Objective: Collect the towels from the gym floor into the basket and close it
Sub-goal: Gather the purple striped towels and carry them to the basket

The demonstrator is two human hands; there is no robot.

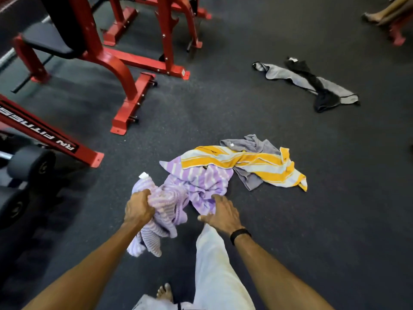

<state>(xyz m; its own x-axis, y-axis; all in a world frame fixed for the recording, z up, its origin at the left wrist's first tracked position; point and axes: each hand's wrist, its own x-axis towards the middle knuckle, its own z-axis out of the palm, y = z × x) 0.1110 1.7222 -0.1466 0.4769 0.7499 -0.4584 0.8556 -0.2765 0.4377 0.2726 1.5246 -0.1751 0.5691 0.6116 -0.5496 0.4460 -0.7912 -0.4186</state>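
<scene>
Dumbbells (26, 168): lay at the far left edge on the dark rubber floor (335, 198), partly under a red frame rail (51, 137) with white lettering.
Red weight bench (73, 39): stood upper left, its black pad tilted, its red feet spread across the floor toward the middle.
Left hand (137, 209): fingers were curled tight round a bunched end of the purple striped towel (196, 182), that end lifted clear of the floor and hanging below the fist.
Purple striped towel: its far part was still on the floor, tucked under the edge of the yellow striped towel (250, 164).
Right hand (220, 212): lay flat with straight fingers on the purple towel's lower fold, gripping nothing; a black band (240, 234) sat on the wrist.
Light trouser leg (214, 271) and bare foot (165, 291): stood just below the hands.
Yellow striped towel: was draped across a crumpled grey towel (252, 144), right of centre.
Grey and black towels (312, 83): lay crossed in one strip, well apart to the upper right.
Another person's legs (384, 12): showed at the top right corner, beside more red equipment.
Basket: was nowhere in my sight.
</scene>
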